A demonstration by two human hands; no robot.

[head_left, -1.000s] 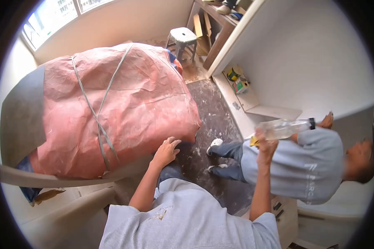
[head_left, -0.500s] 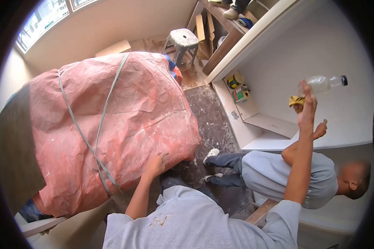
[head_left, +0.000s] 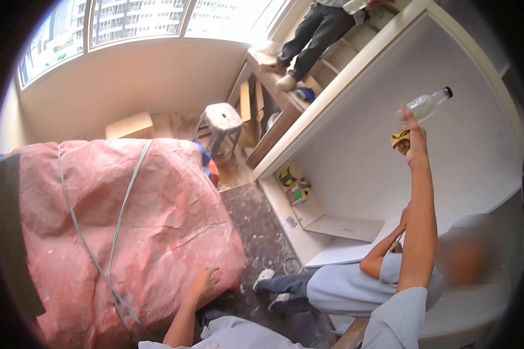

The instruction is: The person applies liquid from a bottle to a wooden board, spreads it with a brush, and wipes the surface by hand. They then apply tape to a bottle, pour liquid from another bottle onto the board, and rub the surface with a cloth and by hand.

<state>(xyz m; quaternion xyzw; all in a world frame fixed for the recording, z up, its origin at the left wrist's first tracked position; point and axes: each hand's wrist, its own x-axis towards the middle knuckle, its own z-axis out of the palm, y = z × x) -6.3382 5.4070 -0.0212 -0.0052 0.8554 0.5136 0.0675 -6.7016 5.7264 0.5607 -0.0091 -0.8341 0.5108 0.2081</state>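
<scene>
My right hand [head_left: 417,142] is raised on an outstretched arm, gripping a clear bottle [head_left: 426,104] with a black cap. The bottle lies tilted, its cap end pointing up and right. A crumpled yellow cloth [head_left: 400,141] is bunched in the same hand, below the bottle. Low on the left, my left hand [head_left: 204,284] has its fingers partly spread at the near right edge of a large bundle. A dusty pink sheet [head_left: 163,215] wraps this bundle, with grey cord [head_left: 128,196] crossing over it.
A co-worker [head_left: 349,288] in a grey shirt stands close on my right, by the white cabinet panel [head_left: 361,139]. Another person [head_left: 317,41] stands on a wooden ledge. Tins [head_left: 290,174] sit inside the cabinet frame. A spattered stool [head_left: 223,118] stands beyond the bundle.
My view has tilted up, bringing in more window and the person on the ledge. The bottle now slants upward more. The co-worker's head has turned and the arm has lowered.
</scene>
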